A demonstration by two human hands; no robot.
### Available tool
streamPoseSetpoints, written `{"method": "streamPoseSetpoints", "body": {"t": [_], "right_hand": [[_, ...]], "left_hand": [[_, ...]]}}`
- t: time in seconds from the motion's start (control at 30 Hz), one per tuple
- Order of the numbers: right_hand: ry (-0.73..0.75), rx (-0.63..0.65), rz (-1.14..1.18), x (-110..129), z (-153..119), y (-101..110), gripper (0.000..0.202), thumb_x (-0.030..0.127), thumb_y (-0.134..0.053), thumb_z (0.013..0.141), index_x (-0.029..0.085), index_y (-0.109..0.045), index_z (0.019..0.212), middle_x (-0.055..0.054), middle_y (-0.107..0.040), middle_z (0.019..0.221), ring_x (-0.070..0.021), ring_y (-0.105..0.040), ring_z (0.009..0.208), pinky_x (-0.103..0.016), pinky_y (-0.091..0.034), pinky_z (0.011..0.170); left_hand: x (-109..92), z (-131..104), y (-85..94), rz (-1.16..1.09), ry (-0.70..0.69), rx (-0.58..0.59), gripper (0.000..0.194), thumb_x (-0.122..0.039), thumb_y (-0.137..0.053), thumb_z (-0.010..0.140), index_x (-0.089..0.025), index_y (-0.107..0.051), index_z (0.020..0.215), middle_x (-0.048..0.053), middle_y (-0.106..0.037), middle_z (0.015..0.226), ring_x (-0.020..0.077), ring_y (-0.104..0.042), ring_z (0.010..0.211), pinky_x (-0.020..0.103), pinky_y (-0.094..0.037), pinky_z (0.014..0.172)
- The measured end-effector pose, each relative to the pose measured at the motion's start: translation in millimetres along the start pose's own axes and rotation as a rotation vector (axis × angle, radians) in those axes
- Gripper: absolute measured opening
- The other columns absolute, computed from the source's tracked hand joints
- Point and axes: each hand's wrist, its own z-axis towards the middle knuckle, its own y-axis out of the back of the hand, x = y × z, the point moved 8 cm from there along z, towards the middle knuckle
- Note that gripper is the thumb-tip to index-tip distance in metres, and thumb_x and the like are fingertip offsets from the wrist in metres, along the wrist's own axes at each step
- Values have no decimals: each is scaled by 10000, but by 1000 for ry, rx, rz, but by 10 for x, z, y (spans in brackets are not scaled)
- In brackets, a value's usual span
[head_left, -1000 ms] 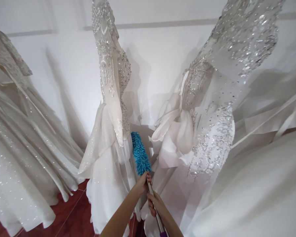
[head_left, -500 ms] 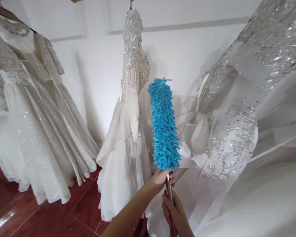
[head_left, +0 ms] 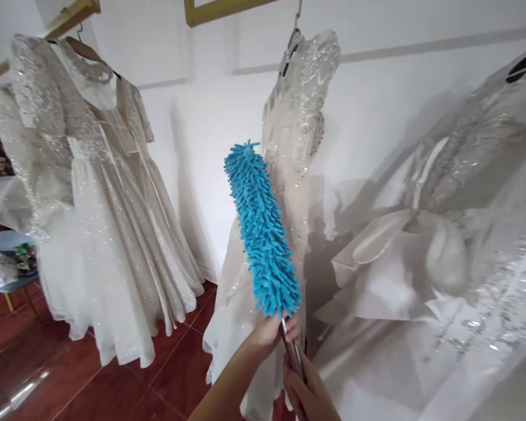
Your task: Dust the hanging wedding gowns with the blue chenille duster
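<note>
White wall (head_left: 228,105) fills the far side of the room, crossed by a grey band and soft shadows, and dark red tiled floor (head_left: 109,392) shows at the near left, with a bright reflection on it. Both hands are on a blue duster (head_left: 265,234), which stands at the middle of the scene, its shaggy head pointing up and tilted to the left. The left hand (head_left: 272,333) is wrapped round the metallic handle (head_left: 292,354) just below the head; the right hand (head_left: 309,386) is closed round the same handle lower down, nearer and a little to the right.

Behind the duster hangs a beaded white gown (head_left: 311,99), partly covered by the blue head; whether the two touch, I cannot tell. To the left, sparkling white gowns (head_left: 109,234) hang side by side, a brown hanger (head_left: 85,49) showing at the neck of one. At the right, near, a sequinned gown (head_left: 486,169) spreads wide, with a big pale bow (head_left: 447,248) on its left side. Gold-coloured bars (head_left: 228,11) run along the top, and at the far left a grey chair (head_left: 9,286) bears small items too unclear to name.
</note>
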Motion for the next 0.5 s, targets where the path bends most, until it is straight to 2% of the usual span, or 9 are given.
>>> {"method": "streamPoseSetpoints", "body": {"t": [0.13,0.23,0.33,0.5], "right_hand": [[-99,78,139,-183,276,-768,455,665,-589,752,220,-531,827,134,-390,390,-40,-236,260,-157,-193,256],[-144,140,245,-234,483,-1206,534,739,-616,667,238,-445,738,154,-374,381,-22,-226,228,-139,-192,228],[-213,134,312,-341,626,-1447,564,744,-659,610,243,-432,735,164,-377,368,-22,-239,212,-134,-209,216],[-299,68,367,-569,688,-1605,549,702,-710,585,236,-435,678,143,-419,384,-19,-275,223,-139,-239,230]], "left_hand": [[-227,-176,701,-73,14,-136,562,-645,-713,600,-216,-354,643,-112,-278,529,37,-246,414,242,-354,506],[-342,-234,1126,-118,12,-198,484,-562,-723,630,-214,-393,690,-107,-295,561,41,-260,435,234,-349,504],[-340,-250,1465,-161,65,-260,401,-474,-713,664,-212,-413,708,-107,-302,560,47,-273,436,237,-353,504],[-107,-263,1864,-257,201,-352,257,-357,-645,755,-211,-437,714,-102,-326,545,62,-313,425,252,-352,510]]}}
